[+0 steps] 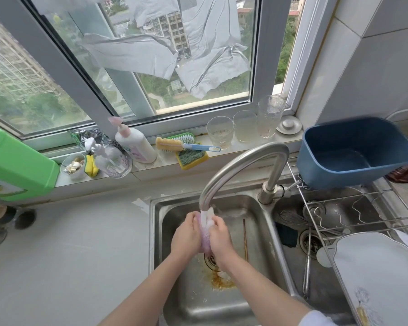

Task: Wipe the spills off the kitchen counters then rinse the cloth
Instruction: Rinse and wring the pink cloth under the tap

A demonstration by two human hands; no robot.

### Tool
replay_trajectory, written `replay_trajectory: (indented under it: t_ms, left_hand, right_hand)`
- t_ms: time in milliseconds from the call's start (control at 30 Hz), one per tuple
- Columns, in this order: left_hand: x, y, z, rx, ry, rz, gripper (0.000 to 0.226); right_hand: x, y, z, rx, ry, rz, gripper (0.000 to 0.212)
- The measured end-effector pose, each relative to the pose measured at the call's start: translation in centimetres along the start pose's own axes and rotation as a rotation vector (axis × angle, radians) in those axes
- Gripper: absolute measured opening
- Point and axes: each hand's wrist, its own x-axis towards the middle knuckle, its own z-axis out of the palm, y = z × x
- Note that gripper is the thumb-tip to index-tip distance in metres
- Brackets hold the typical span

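Left hand (186, 234) and right hand (220, 237) curled round pink cloth (206, 238), squeezing it between them | lower centre of frame, under running faucet (240, 165), over left sink (264, 231) basin.

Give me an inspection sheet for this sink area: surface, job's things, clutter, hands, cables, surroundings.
Surface: pale counter left of the sink, a wet patch near the sink corner.
Job's things: pink cloth under the running faucet, over the left basin; brownish residue by its drain.
Clutter: three glasses, soap bottle, brushes and sponge on the sill; blue tub and plate on the wire rack.
Hands: left hand and right hand both hold the cloth in a curled grip.
Cables: nothing seen.
Surroundings: window onto apartment blocks; tiled wall at right.
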Motion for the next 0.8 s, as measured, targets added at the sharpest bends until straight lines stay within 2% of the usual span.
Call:
replay_trajectory:
  t_ms: [100, 200, 300, 333, 367, 433, 533, 667, 733, 800]
  left_hand:
    - [-0.5, 0.6, 0.6, 0.057, -0.042, 0.037, 0.030]
    - [-0.4, 1.1, 0.7, 0.072, -0.054, 0.062, 0.037]
    - [-0.7, 1.4, 0.6, 0.169, -0.081, 0.125, 0.011]
    - [-0.8, 1.5, 0.6, 0.207, -0.093, 0.138, 0.015]
    - [-0.8, 1.5, 0.6, 0.209, -0.102, 0.125, 0.020]
    - [-0.7, 1.5, 0.6, 0.121, -0.109, 0.026, 0.033]
    - [-0.5, 1.4, 0.4, 0.086, -0.065, -0.009, 0.048]
    - [-0.3, 0.1, -0.8, -0.168, -0.105, 0.103, 0.031]
    - [0.2, -0.6, -1.7, -0.237, -0.124, 0.060, 0.019]
    - [0.6, -1.2, -2.3, -0.253, -0.101, 0.022, 0.015]
  right_hand:
    - [-0.3, -0.4, 0.4, 0.107, 0.009, -0.032, 0.029]
    - [-0.3, -0.5, 0.9, 0.052, 0.029, -0.042, 0.031]
    - [-0.2, -0.6, 0.7, -0.010, 0.061, -0.024, 0.025]
    - [-0.1, -0.6, 0.6, -0.028, 0.075, -0.028, 0.026]
    - [-0.1, -0.8, 0.5, -0.030, 0.073, -0.043, 0.035]
    - [0.4, -0.3, 0.4, -0.030, 0.090, -0.039, 0.054]
    - [1.1, -0.2, -0.3, -0.042, 0.078, 0.032, 0.046]
    - [1.6, -1.2, -2.7, 0.037, -0.170, 0.217, 0.058]
    - [1.5, -1.8, -3.5, 0.017, -0.212, 0.259, 0.054]
    - [1.6, -2.2, -3.9, -0.051, -0.205, 0.197, 0.046]
